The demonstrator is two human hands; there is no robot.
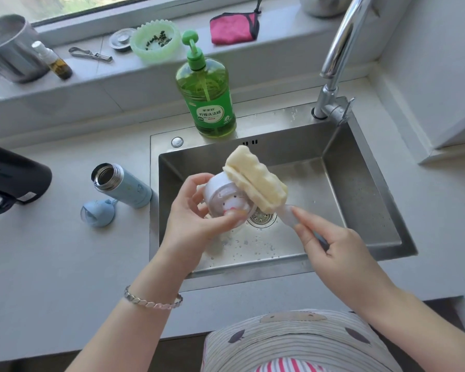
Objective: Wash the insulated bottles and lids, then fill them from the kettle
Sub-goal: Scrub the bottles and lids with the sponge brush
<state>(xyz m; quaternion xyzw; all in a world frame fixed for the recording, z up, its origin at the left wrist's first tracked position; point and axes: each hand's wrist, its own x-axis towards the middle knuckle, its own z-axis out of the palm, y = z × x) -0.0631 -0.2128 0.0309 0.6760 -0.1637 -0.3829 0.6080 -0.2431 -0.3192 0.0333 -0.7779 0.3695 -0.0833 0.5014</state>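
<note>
White with a cartoon face, the bottle [226, 200] is over the sink [373, 189], with the fingers of the left hand [188, 218] curled round its near end. Its long axis tilts from near right up to far left, though I cannot tell whether the far end is mouth or base. The right hand [333, 248] pinches the sponge brush [255, 178] by its handle, sponge across the bottle's far side, so washing is in hand; next, turn the bottle under the sponge, then rinse.

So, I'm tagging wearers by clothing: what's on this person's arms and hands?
No sleeves or gloves show in view. The left wrist carries a silver linked bracelet. No rings show on the left hand or the right hand.
</note>
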